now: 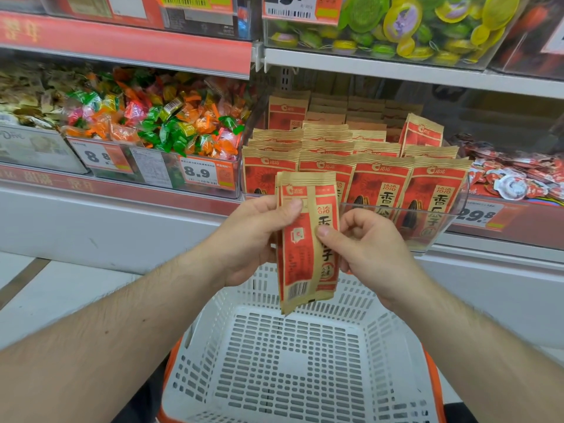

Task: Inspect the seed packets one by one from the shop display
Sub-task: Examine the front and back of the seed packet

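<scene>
A red and tan seed packet hangs upright in front of the shelf, its back with a barcode facing me. My left hand pinches its upper left edge, thumb on the front. My right hand pinches its right side at mid-height. Behind it, rows of the same seed packets stand in a clear display tray on the shelf.
A white perforated basket with orange trim sits below my hands. A clear bin of wrapped candies stands on the shelf to the left, with price tags in front. Small red packets lie to the right. Green and yellow sweets fill the upper shelf.
</scene>
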